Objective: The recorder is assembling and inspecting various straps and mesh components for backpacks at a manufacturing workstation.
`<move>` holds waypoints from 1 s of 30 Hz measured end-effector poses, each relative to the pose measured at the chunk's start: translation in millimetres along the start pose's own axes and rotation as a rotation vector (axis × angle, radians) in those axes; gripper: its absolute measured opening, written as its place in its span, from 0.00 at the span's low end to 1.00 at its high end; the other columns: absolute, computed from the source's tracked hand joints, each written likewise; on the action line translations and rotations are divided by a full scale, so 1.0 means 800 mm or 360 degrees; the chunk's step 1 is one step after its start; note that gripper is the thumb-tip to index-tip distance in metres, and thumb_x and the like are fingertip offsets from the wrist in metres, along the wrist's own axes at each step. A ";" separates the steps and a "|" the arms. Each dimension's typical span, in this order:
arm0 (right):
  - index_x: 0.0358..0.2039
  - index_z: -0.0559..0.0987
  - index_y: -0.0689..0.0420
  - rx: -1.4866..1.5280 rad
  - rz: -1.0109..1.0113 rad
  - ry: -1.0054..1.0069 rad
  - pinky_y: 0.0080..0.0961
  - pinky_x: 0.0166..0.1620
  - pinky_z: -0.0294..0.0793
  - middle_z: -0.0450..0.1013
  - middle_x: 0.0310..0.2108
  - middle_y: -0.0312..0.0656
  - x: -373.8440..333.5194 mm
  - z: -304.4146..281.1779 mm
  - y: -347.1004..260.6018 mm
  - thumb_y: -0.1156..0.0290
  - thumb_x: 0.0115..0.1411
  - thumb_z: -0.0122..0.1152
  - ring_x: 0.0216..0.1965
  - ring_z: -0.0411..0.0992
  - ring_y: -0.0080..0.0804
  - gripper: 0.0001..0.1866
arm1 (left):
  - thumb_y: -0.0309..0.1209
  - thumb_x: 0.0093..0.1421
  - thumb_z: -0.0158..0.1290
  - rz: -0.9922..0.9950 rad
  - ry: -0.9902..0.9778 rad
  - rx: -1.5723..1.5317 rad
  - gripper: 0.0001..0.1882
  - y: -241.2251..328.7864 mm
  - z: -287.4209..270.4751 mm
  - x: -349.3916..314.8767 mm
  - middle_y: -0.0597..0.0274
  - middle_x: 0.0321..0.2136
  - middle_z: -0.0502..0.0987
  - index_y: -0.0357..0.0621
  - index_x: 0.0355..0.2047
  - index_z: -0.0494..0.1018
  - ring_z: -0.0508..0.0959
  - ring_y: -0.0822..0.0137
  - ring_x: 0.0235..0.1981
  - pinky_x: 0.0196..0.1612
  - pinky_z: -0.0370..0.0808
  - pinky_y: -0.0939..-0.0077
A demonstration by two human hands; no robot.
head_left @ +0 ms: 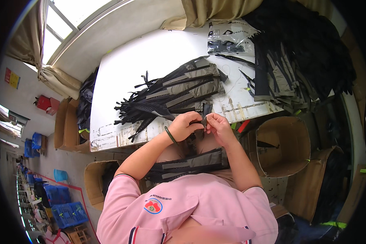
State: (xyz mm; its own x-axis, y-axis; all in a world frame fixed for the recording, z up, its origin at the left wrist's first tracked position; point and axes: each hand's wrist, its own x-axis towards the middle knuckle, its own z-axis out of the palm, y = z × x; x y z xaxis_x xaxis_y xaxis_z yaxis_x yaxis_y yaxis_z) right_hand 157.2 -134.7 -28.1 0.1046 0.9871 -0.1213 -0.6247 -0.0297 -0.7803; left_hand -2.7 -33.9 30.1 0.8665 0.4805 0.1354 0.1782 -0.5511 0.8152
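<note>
Head camera: the left hand (186,126) and right hand (219,127) meet at the near edge of the white table (120,73), thumbs and forefingers of both pinching a small dark piece (204,121) between them, too small to identify. Just beyond the fingertips and to their left, a pile of black and grey straps (191,85) lies on the tabletop, the loose ends fanned out leftward. Farther beyond the fingers is a clear plastic bag (230,38); beyond and right, a heap of dark fabric (301,49). Below the fingers, another strap (195,164) lies across the lap. Right of them stands an open cardboard box (290,136).
</note>
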 end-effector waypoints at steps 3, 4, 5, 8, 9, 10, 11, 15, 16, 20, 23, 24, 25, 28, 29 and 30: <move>0.39 0.76 0.58 -0.0488 -0.0092 -0.0278 0.19 0.41 0.70 0.72 0.30 0.32 0.000 -0.002 -0.003 0.72 0.63 0.54 0.32 0.70 0.20 0.06 | 0.21 0.57 0.54 -0.0124 -0.0053 -0.0583 0.06 -0.011 -0.013 0.002 0.66 0.27 0.72 0.36 0.35 0.73 0.72 0.75 0.32 0.37 0.71 0.80; 0.39 0.76 0.58 -0.0486 -0.0093 -0.0279 0.19 0.41 0.70 0.72 0.30 0.32 -0.003 0.000 -0.002 0.72 0.63 0.54 0.32 0.70 0.20 0.06 | 0.19 0.58 0.53 -0.0125 -0.0053 -0.0714 0.06 -0.015 -0.018 0.003 0.68 0.28 0.72 0.35 0.36 0.73 0.72 0.77 0.33 0.38 0.71 0.81; 0.41 0.76 0.58 -0.0307 0.0037 -0.0416 0.20 0.44 0.70 0.73 0.32 0.33 -0.009 0.003 0.001 0.73 0.62 0.55 0.35 0.71 0.22 0.07 | 0.19 0.58 0.53 -0.0126 -0.0054 -0.0712 0.06 -0.018 -0.023 0.003 0.68 0.28 0.72 0.35 0.36 0.73 0.72 0.77 0.33 0.38 0.71 0.81; 0.42 0.76 0.59 -0.0071 0.0060 -0.0539 0.22 0.45 0.71 0.74 0.36 0.34 -0.006 -0.003 0.013 0.74 0.60 0.57 0.38 0.72 0.23 0.09 | 0.19 0.59 0.51 -0.0049 -0.0034 -0.0824 0.06 -0.017 -0.029 0.005 0.69 0.29 0.73 0.35 0.37 0.73 0.72 0.79 0.34 0.39 0.71 0.84; 0.42 0.76 0.58 0.0035 -0.0026 -0.0476 0.22 0.44 0.72 0.74 0.36 0.34 -0.002 -0.001 0.013 0.75 0.60 0.57 0.37 0.72 0.23 0.09 | 0.19 0.60 0.50 -0.0121 -0.0034 -0.0834 0.06 -0.015 -0.029 0.006 0.70 0.30 0.73 0.35 0.38 0.72 0.71 0.79 0.34 0.40 0.70 0.84; 0.42 0.76 0.58 0.0140 -0.0113 -0.0413 0.22 0.43 0.73 0.74 0.35 0.35 0.000 0.001 0.013 0.75 0.61 0.57 0.37 0.72 0.23 0.09 | 0.18 0.60 0.49 -0.0194 -0.0033 -0.0845 0.07 -0.013 -0.028 0.007 0.70 0.30 0.73 0.35 0.38 0.72 0.71 0.80 0.34 0.40 0.69 0.85; 0.41 0.75 0.58 0.0168 -0.0085 -0.0279 0.22 0.39 0.75 0.74 0.33 0.36 -0.002 0.004 0.013 0.75 0.61 0.57 0.31 0.73 0.24 0.08 | 0.19 0.61 0.48 -0.0190 0.0041 -0.0823 0.07 -0.012 -0.026 0.008 0.70 0.31 0.73 0.36 0.40 0.72 0.71 0.80 0.34 0.39 0.69 0.85; 0.38 0.72 0.59 0.0148 -0.0046 -0.0060 0.21 0.34 0.75 0.74 0.30 0.36 -0.002 0.024 0.003 0.75 0.62 0.56 0.27 0.74 0.25 0.05 | 0.23 0.60 0.51 -0.0186 0.0067 -0.0838 0.07 -0.011 -0.027 0.009 0.71 0.30 0.73 0.36 0.39 0.72 0.70 0.81 0.33 0.38 0.69 0.86; 0.36 0.71 0.58 -0.0256 -0.0177 0.0094 0.20 0.32 0.74 0.73 0.28 0.35 0.001 0.018 0.012 0.74 0.63 0.55 0.25 0.73 0.24 0.04 | 0.23 0.60 0.51 -0.0184 0.0058 -0.0843 0.07 -0.003 -0.027 0.012 0.71 0.30 0.73 0.36 0.39 0.72 0.70 0.81 0.33 0.38 0.69 0.86; 0.34 0.68 0.59 -0.1791 -0.1018 0.0580 0.17 0.27 0.72 0.71 0.24 0.34 0.003 0.019 0.022 0.70 0.63 0.56 0.23 0.70 0.17 0.07 | 0.31 0.54 0.58 -0.0158 -0.0223 -0.0366 0.15 0.011 -0.027 0.017 0.64 0.28 0.75 0.36 0.40 0.73 0.72 0.78 0.31 0.36 0.70 0.80; 0.34 0.69 0.58 -0.0804 -0.0505 0.0478 0.17 0.25 0.69 0.68 0.21 0.31 0.006 0.019 0.014 0.69 0.62 0.57 0.21 0.66 0.16 0.08 | 0.36 0.55 0.58 -0.0485 -0.0210 0.0023 0.17 -0.009 -0.021 0.018 0.52 0.26 0.79 0.33 0.36 0.76 0.74 0.70 0.26 0.34 0.73 0.70; 0.34 0.69 0.58 -0.0803 -0.0502 0.0476 0.17 0.25 0.69 0.68 0.21 0.31 0.005 0.020 0.010 0.69 0.62 0.57 0.21 0.66 0.16 0.08 | 0.36 0.55 0.58 -0.0489 -0.0209 0.0023 0.17 -0.012 -0.019 0.019 0.52 0.26 0.79 0.33 0.36 0.76 0.74 0.70 0.26 0.34 0.73 0.70; 0.34 0.70 0.58 -0.0759 -0.0596 0.0511 0.19 0.24 0.67 0.68 0.21 0.32 0.005 0.023 0.007 0.69 0.61 0.58 0.21 0.65 0.16 0.08 | 0.37 0.55 0.58 -0.0518 -0.0147 -0.0032 0.17 -0.015 -0.017 0.019 0.52 0.24 0.78 0.33 0.34 0.77 0.74 0.70 0.24 0.33 0.73 0.70; 0.30 0.72 0.58 -0.1087 -0.0686 0.0443 0.20 0.25 0.64 0.68 0.23 0.32 -0.001 0.020 0.005 0.67 0.60 0.61 0.22 0.63 0.17 0.09 | 0.39 0.57 0.58 -0.0634 -0.0073 -0.0112 0.17 -0.013 -0.016 0.019 0.59 0.21 0.78 0.33 0.30 0.78 0.73 0.74 0.23 0.30 0.72 0.73; 0.30 0.73 0.58 -0.1313 -0.0789 0.0416 0.19 0.27 0.64 0.67 0.24 0.32 -0.001 0.021 0.006 0.67 0.59 0.62 0.23 0.63 0.17 0.10 | 0.40 0.58 0.57 -0.0731 -0.0065 -0.0418 0.17 -0.017 -0.013 0.019 0.64 0.21 0.78 0.34 0.29 0.78 0.72 0.77 0.23 0.29 0.71 0.76; 0.29 0.73 0.58 -0.1540 -0.0895 0.0394 0.17 0.28 0.63 0.67 0.25 0.31 -0.001 0.021 0.004 0.66 0.59 0.62 0.24 0.62 0.16 0.10 | 0.40 0.60 0.56 -0.0819 -0.0062 -0.0725 0.17 -0.015 -0.012 0.021 0.68 0.21 0.77 0.35 0.29 0.79 0.71 0.79 0.23 0.28 0.70 0.78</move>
State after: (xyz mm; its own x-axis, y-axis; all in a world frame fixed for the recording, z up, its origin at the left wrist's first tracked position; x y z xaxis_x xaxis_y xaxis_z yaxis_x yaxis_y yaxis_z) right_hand 141.8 -132.9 -20.2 0.3970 0.8440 0.3606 0.4048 0.1916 -0.8941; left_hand 5.2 -12.6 27.8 0.7416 0.5748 -0.3460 0.3654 0.0865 0.9268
